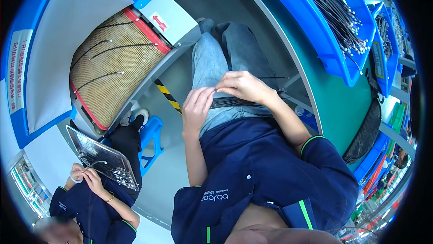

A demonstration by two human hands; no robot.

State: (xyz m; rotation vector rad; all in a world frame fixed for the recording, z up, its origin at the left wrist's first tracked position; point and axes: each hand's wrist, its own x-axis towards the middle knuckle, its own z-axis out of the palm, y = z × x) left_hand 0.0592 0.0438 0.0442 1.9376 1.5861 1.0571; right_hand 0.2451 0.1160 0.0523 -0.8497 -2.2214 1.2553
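White label with red arrow (159,22) on grey conveyor housing, above tan mesh belt (115,66) carrying several thin black cables. White sign with red lettering (17,70) on blue panel, far left. Blue bins (336,52) of cables at upper right along green table (347,104). Co-worker lower left with metal tray (101,156). Bundle of thin black cables (234,103) across lap; left hand (197,106) pinching its end, right hand (243,86) closed over its middle.
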